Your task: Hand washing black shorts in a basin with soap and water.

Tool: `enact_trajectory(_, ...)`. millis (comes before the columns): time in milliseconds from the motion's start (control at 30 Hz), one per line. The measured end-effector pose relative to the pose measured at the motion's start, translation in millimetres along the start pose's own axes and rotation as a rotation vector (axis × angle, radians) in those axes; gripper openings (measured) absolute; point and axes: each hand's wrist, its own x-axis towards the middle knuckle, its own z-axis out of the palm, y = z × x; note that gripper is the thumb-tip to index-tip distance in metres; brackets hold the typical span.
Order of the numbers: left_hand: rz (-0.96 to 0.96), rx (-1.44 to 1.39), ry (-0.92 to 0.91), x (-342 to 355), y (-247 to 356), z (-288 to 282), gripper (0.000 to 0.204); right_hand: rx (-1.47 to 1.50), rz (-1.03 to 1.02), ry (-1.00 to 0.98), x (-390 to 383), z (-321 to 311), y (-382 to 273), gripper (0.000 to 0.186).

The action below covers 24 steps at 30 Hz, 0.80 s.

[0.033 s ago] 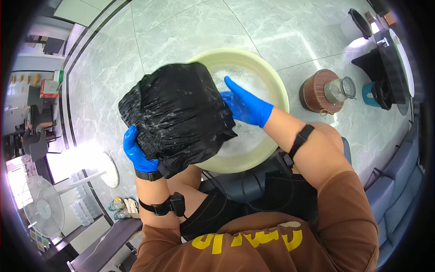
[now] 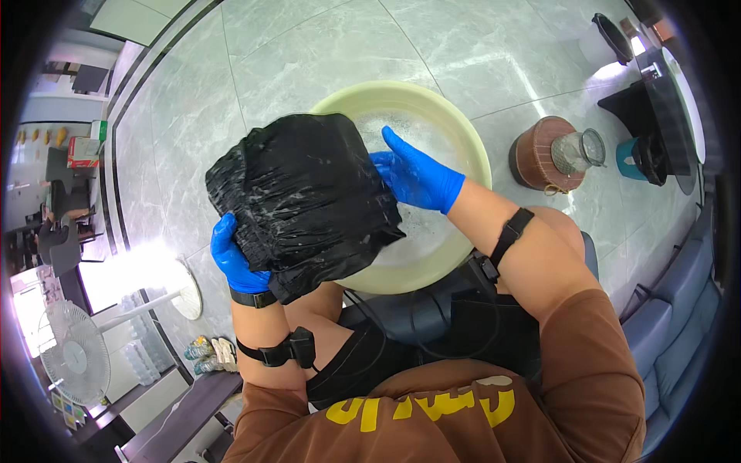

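Black gathered-cloth garment (image 2: 309, 193), above left side of pale-green round plastic basin (image 2: 480, 166) | blue-gloved left hand (image 2: 236, 256) grips gathered edge; blue-gloved right hand (image 2: 419, 177) over basin, thumb spread wide, fingers partly hidden | looks wet: probably soft, heavy, slippery; best held by gathered band

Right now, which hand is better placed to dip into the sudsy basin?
Right, I'd judge: the right hand is open over the basin, while the left hand grips the black cloth farther out, left of the basin.
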Motion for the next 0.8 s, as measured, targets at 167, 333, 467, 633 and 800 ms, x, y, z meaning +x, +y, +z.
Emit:
enact_trajectory(167,-0.11,0.127,-0.014,-9.3,-0.8,20.5,0.056,-0.22,-0.131,0.185,-9.9,26.0,-7.2,0.054)
enact_trajectory(333,-0.159,0.447,0.096,-5.6,-15.6,35.5,0.051,-0.638,-0.391,0.347,-9.0,16.7,-16.6,0.057)
enact_trajectory(467,-0.145,0.56,0.082,0.0,-29.6,42.7,0.049,-1.073,-0.602,0.59,-8.3,26.0,-16.1,0.067)
enact_trajectory(633,-0.113,0.672,0.14,-0.1,-60.8,44.3,0.041,-1.475,-0.607,0.895,-9.9,40.5,-7.0,0.065)
enact_trajectory(800,-0.001,0.828,0.088,-11.1,-92.6,51.8,0.04,-1.593,-0.505,1.105,-8.6,48.2,-8.9,0.06)
